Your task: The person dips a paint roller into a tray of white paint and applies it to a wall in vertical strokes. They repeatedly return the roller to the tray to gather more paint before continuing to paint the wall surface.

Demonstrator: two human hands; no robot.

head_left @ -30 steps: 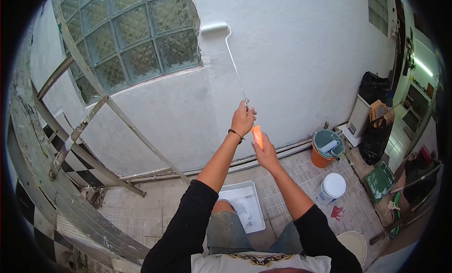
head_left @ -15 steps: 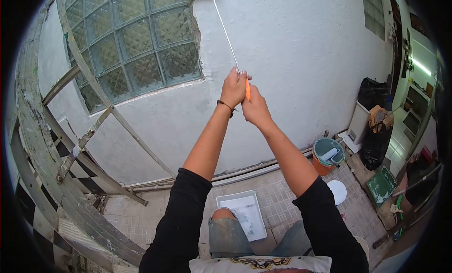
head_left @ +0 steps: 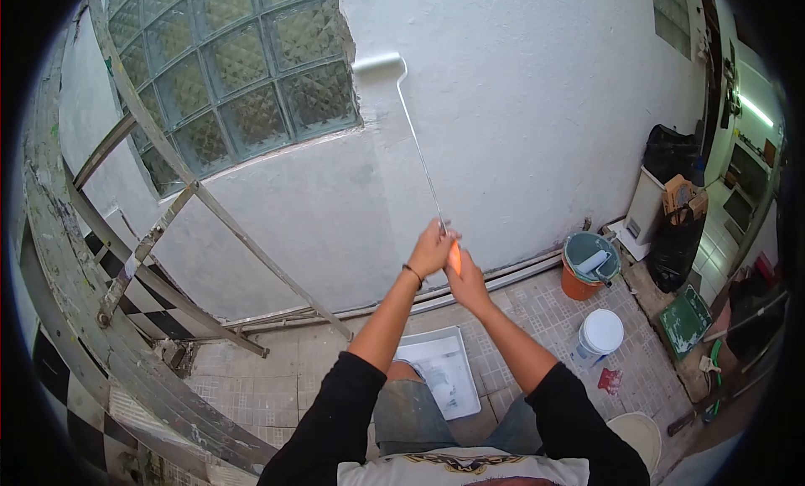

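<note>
A paint roller (head_left: 423,163) with a white sleeve, a bent wire frame and an orange handle is held by both hands. Its sleeve (head_left: 377,62) lies against the white wall (head_left: 503,125), just right of the glass-block window (head_left: 251,83). My left hand (head_left: 432,249) is wrapped round the upper end of the handle, by the wire. Lower down, my right hand (head_left: 468,280) grips the orange handle. Below my arms, a white paint tray (head_left: 465,377) with paint in it sits on the tiled floor near my knees.
A scaffold frame (head_left: 151,251) stands at the left. On the right are an orange bucket (head_left: 579,286) with a second roller inside, a white lidded tub (head_left: 602,331), a green tray (head_left: 683,322) and black bags (head_left: 673,259). A round pale lid (head_left: 635,440) lies near my right arm.
Both hands have come down and slightly right, drawing the roller down the wall beside the window. The view has shifted a little, showing more of the white tub.
</note>
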